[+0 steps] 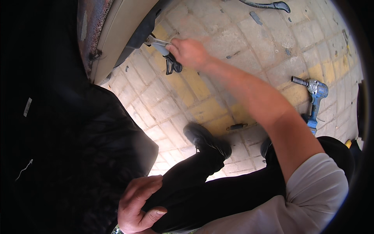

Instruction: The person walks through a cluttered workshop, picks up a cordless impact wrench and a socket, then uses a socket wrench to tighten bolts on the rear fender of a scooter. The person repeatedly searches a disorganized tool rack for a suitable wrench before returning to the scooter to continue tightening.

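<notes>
My right hand (187,52) reaches far forward and is closed on a plier-like hand tool (160,46) with a silver metal head and a black lever handle. The tool's head meets the lower edge of a dark plastic trim (136,34), which runs along a beige panel (117,29). What the tip touches there is too small to make out. Low in the view, my left hand (136,204) is empty beside my black-trousered leg, its fingers stretched and its thumb apart.
On the paving at right lies a blue cordless impact wrench (317,91) with a long socket. A small dark coil spring (237,126) sits near my shoes. A black curved lever (269,5) lies at the far edge. Black covering (78,156) fills the left side.
</notes>
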`<state>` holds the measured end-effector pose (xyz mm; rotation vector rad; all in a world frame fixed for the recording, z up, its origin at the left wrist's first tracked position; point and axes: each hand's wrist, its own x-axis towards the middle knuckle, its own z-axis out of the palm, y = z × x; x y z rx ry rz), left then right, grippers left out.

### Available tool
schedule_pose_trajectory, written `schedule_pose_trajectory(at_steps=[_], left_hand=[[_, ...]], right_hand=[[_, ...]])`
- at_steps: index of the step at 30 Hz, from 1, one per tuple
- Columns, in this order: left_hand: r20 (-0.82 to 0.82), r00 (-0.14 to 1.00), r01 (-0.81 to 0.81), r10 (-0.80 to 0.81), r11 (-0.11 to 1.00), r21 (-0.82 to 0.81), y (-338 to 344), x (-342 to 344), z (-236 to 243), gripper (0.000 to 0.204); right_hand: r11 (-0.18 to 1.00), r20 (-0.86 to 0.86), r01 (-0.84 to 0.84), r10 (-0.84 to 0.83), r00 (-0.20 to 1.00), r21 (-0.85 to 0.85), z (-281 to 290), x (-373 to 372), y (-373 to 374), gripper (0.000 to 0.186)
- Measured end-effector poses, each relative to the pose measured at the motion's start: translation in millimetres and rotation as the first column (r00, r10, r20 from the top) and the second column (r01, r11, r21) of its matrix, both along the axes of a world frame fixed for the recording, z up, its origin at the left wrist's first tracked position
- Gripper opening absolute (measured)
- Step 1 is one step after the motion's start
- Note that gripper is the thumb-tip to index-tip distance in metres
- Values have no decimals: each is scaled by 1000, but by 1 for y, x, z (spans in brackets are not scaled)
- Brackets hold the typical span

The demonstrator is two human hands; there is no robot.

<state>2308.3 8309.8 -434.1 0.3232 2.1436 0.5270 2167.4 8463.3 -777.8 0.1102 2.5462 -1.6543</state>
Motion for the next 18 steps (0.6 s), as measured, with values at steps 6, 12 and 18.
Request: schedule_pose_trajectory(at_steps=[6, 12, 18], left_hand=[[-12, 990, 137, -137, 991, 7, 9, -3, -1, 53], [1, 998, 67, -67, 998, -14, 3, 6, 0, 50], [-8, 997, 80, -80, 997, -23, -1, 5, 2, 50]], right_hand=[[983, -91, 119, -132, 987, -140, -35, 4, -27, 34], [913, -11, -260, 277, 961, 315, 19, -30, 55, 32], [622, 154, -500, 525, 837, 603, 94, -71, 73, 36]])
